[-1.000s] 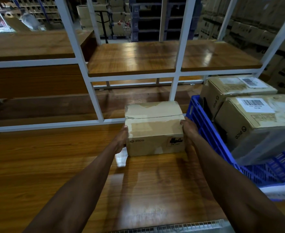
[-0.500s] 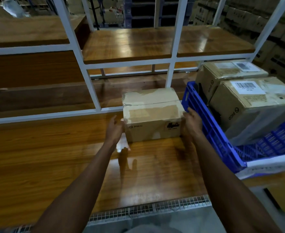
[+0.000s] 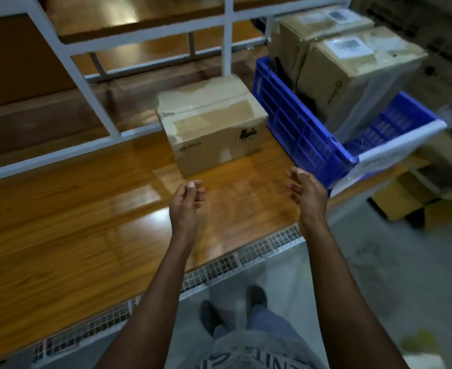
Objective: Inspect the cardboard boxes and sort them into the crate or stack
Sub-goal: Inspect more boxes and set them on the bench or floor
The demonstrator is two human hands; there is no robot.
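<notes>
On the wooden shelf (image 3: pixel 59 235), at 12 o'clock from the hands, one cardboard box (image 3: pixel 211 123) stands alone, just left of the blue crate (image 3: pixel 299 129). Two boxes (image 3: pixel 352 70) already sit in the crate. Left hand (image 3: pixel 186 202) and right hand (image 3: pixel 306 191) hover apart, fingers loosely curled, holding nothing. Judgement: sorting partly done. Bare shelf lies at 9 o'clock; white frame rail (image 3: pixel 91 83) limits travel at 11 o'clock.

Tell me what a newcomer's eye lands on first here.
The blue crate at the right of the wooden table, with two cardboard boxes in it, the nearer bearing a white label. Then the lone taped box beside it, with the left hand and right hand hovering empty.
</notes>
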